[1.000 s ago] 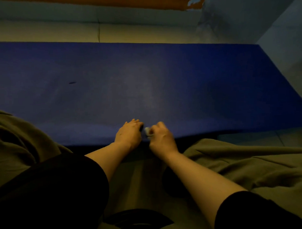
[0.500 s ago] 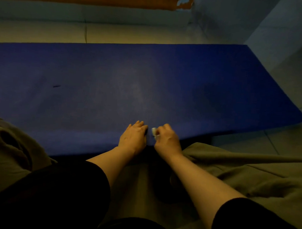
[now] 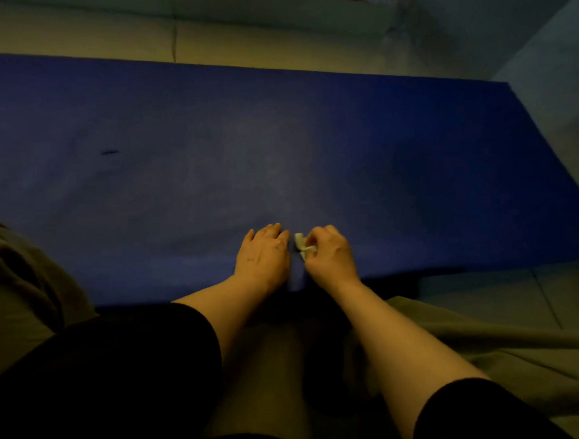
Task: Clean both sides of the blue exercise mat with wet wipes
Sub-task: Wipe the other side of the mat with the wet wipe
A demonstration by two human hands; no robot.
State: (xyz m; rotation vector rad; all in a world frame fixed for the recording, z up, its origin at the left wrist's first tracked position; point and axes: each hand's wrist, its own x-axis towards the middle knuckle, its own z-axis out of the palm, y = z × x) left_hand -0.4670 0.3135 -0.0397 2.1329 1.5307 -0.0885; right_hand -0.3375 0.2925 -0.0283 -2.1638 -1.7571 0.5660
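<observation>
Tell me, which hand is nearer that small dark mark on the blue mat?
Left. The left hand rests right of the small dark mark; the right hand lies farther right.

Black sleeves (image 3: 138, 362) pushed up above forearms; olive-green trousers (image 3: 474, 354), loose, creased; no rings visible.

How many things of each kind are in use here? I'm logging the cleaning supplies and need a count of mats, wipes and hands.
Blue exercise mat: 1
Wet wipe, bunched in the right hand: 1
Hands: 2, the left hand resting flat on the mat, the right hand gripping the wipe
Total: 4
</observation>
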